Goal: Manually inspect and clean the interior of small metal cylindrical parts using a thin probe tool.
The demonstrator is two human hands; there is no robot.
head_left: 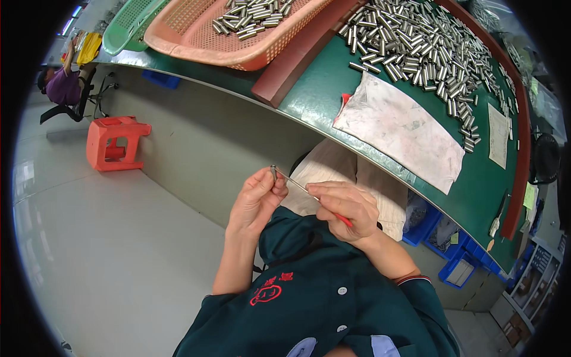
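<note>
Over my lap, my left hand [257, 199] pinches a small metal cylinder [273, 171] upright between thumb and fingers. My right hand [350, 209] is closed around a slim hand tool with a red handle [343, 220]. Its thin metal shaft [295, 183] slants up and left, and the tip meets the top of the cylinder; whether it goes inside is too small to tell. A large heap of shiny metal cylinders [416, 50] lies on the green tabletop [309, 101] at the upper right. In front of it is a stained white cloth [401, 128].
A pink basket [208, 53] with more cylinders and a green basket [128, 33] stand at the table's far left. A dark red bar [285, 80] borders the heap. Blue bins [458, 268] hang below the right edge. A red stool [116, 143] and a seated person [64, 88] are left.
</note>
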